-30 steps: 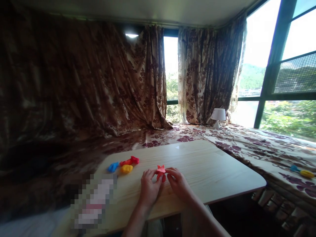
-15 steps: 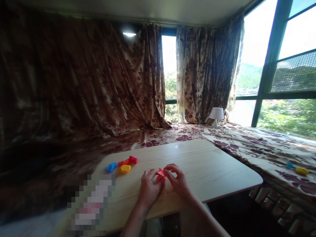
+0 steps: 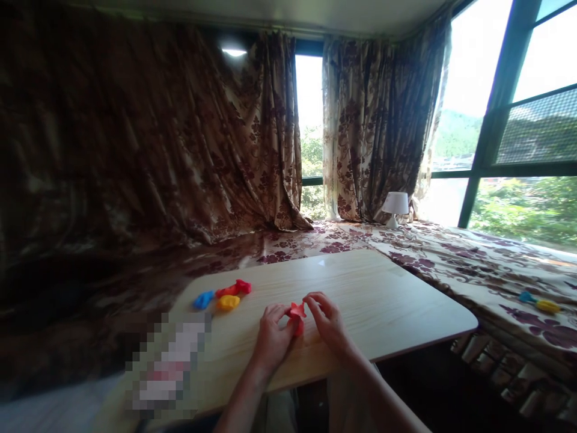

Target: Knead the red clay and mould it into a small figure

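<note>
My left hand [image 3: 273, 337] is closed around a coral-red, clay-like piece [image 3: 297, 310] with pointed lobes, held just above the table near its front edge. A rounded red part of it shows lower down by the left thumb. My right hand [image 3: 327, 319] is at the right of the piece, with bent fingers apart and the fingertips very close to its upper lobes; whether they touch it is hard to tell. Up and to the left lie a blue lump [image 3: 204, 299], a yellow lump [image 3: 228, 302] and a longer red lump [image 3: 233, 288], close together.
The pale wooden table [image 3: 383, 307] has rounded corners. A pixelated patch [image 3: 171, 367] covers something at its left. On the flowered cover at right lie a blue and a yellow item [image 3: 547, 307]. A white lamp [image 3: 395, 207] stands by the curtains [image 3: 360, 138].
My right fingers have moved slightly off the coral-red piece, which now shows more of its lobes. My left hand keeps hold of it. The view has tilted slightly downward.
</note>
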`<state>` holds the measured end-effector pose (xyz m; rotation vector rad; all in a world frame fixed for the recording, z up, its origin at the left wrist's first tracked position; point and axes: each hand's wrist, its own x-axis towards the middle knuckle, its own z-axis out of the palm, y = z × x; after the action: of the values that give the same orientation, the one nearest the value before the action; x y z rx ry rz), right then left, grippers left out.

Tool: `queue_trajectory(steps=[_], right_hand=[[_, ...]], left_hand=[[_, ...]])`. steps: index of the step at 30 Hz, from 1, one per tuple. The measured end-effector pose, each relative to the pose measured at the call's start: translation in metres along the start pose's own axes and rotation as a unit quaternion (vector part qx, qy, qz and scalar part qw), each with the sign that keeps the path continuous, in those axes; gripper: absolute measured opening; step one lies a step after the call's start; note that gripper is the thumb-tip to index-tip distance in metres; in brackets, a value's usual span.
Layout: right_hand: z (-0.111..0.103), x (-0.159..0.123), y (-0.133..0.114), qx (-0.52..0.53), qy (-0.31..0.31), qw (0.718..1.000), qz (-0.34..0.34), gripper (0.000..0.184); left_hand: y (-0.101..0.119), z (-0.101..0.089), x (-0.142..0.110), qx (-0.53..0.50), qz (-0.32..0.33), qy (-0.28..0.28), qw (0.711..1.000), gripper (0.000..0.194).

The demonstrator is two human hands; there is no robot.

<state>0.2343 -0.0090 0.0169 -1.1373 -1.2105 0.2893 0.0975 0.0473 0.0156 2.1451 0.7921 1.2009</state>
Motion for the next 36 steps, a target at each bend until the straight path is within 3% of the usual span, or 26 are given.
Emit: queue_trajectory(steps=[9, 18, 36], right_hand=[[0.002, -0.001, -0.002, -0.012, -0.025, 1.0, 0.002, 0.017], [0.002, -0.001, 0.003, -0.011, 0.039, 0.999, 0.017, 0.023], [0.001, -0.001, -0.005, -0.032, -0.017, 0.999, -0.005, 0.021]], left_hand=[[0.0, 0.001, 0.0, 0.006, 0.017, 0.0, 1.0, 0.016], [-0.002, 0.001, 0.0, 0.002, 0.01, 0.003, 1.0, 0.014], [0.0, -0.001, 0.0, 0.004, 0.016, 0.0, 1.0, 0.016]])
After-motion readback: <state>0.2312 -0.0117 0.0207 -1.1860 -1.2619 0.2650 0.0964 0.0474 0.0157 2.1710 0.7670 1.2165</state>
